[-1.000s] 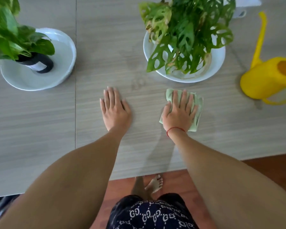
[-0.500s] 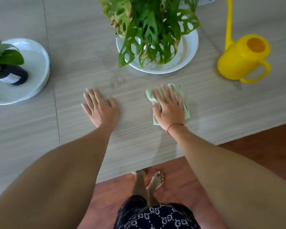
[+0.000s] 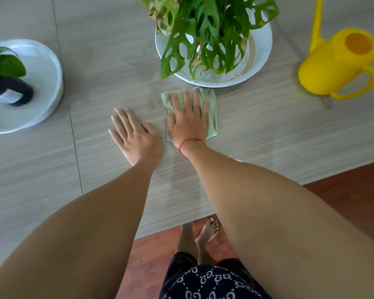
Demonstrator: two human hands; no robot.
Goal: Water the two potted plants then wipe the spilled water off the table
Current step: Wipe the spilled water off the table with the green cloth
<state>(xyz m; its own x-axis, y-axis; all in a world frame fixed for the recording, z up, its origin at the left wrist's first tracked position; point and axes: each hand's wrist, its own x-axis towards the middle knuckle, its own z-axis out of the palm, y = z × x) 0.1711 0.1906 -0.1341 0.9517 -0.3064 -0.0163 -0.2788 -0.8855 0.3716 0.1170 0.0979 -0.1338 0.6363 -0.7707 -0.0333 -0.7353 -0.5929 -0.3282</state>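
The green cloth [image 3: 211, 113] is pressed to the table [image 3: 268, 139] by the right hand [image 3: 187, 124], its grip flat and straight-fingered. A damp patch [image 3: 148, 98], seemingly, lies at eleven o'clock, nearer it than the flat left hand [image 3: 136, 134].

One counter [image 3: 268, 137] carries two plants, the left plant [image 3: 7, 66] and the far plant [image 3: 205, 29], in two white dishes, the left dish [image 3: 50, 65] and the far dish [image 3: 261, 46]. One yellow watering can [image 3: 333, 65], one green cloth [image 3: 213, 121], two hands: left hand [image 3: 136, 139], right hand [image 3: 188, 124].
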